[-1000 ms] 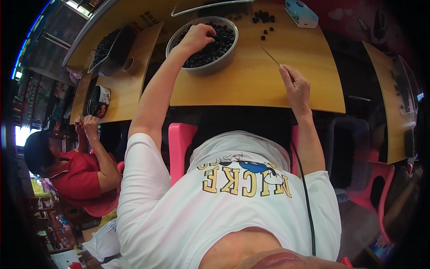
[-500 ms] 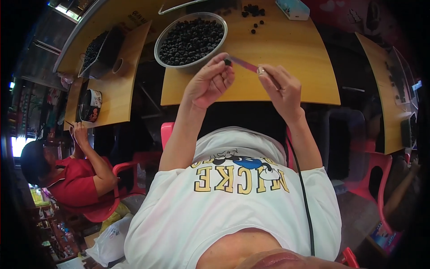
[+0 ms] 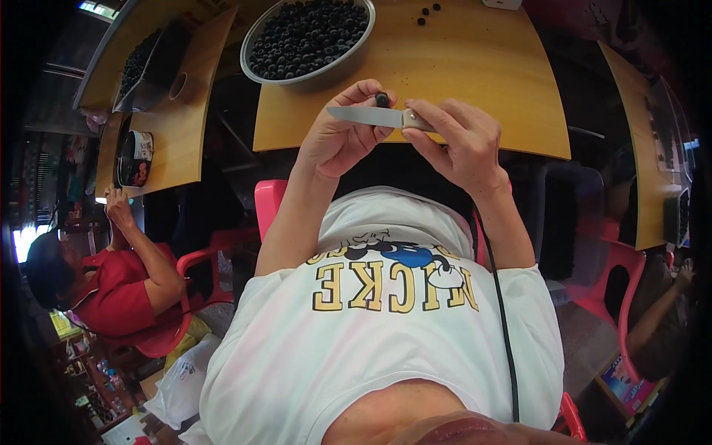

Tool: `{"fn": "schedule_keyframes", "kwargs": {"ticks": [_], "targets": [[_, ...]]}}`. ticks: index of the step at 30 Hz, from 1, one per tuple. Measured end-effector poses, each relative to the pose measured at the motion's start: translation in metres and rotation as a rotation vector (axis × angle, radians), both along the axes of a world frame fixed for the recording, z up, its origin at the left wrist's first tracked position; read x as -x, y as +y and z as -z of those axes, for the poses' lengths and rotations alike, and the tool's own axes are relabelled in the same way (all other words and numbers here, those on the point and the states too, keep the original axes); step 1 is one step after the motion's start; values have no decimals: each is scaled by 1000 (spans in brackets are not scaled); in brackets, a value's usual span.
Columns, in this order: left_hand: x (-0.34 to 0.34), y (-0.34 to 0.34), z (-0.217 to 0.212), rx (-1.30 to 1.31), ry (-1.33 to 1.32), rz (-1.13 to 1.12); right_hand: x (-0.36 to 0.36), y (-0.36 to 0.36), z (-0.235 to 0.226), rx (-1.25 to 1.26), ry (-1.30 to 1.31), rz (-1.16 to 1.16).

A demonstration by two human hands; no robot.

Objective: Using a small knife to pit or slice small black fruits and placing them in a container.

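My left hand (image 3: 343, 135) pinches a small dark round fruit (image 3: 382, 99) between thumb and fingertips, just above the near edge of the wooden table (image 3: 489, 89). My right hand (image 3: 456, 144) grips the handle of a small knife (image 3: 367, 116); its flat blade points left and lies against the fruit and my left fingers. Both hands meet in front of my chest. A metal bowl (image 3: 308, 41) heaped with the same dark fruits stands on the table just beyond my left hand.
A few loose dark fruits (image 3: 426, 13) lie at the table's far side. A second wooden table (image 3: 159, 141) at left holds a dark tray of fruits (image 3: 141, 67) and a round tin (image 3: 135, 157). A person in red (image 3: 111, 297) sits at left on red chairs.
My left hand left the bowl with one fruit and came back toward my chest. My right hand brought the knife in, and the blade now rests on the fruit.
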State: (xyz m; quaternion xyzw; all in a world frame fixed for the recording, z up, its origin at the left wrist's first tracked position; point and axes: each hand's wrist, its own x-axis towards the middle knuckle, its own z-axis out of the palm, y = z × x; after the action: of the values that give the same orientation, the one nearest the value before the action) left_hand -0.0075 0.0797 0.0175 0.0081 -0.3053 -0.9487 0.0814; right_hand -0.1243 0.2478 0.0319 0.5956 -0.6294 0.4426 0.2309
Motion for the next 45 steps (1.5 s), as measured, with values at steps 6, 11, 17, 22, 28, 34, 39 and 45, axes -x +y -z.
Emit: {"fn": "schedule_keyframes", "kwargs": {"ticks": [6, 11, 17, 22, 28, 34, 39, 45], "targets": [[-2, 1, 2, -27, 70, 52, -1, -1, 2, -7, 15, 30], [-1, -2, 6, -13, 55, 37, 1, -1, 5, -1, 1, 44], [-5, -4, 2, 86, 102, 3, 1, -1, 5, -23, -13, 14], [-7, -6, 3, 57, 159, 99, 52, 5, 34, 9, -101, 358], [-10, 1, 4, 14, 58, 9, 45, -2, 36, 28, -472, 343], [-14, -8, 1, 26, 91, 46, 49, 1, 37, -2, -495, 324], [-12, -24, -11, 2, 144, 16, 49, 1, 37, -23, -503, 324], [13, -90, -41, 340, -22, -322, 44, 0, 37, -59, -525, 301]]}}
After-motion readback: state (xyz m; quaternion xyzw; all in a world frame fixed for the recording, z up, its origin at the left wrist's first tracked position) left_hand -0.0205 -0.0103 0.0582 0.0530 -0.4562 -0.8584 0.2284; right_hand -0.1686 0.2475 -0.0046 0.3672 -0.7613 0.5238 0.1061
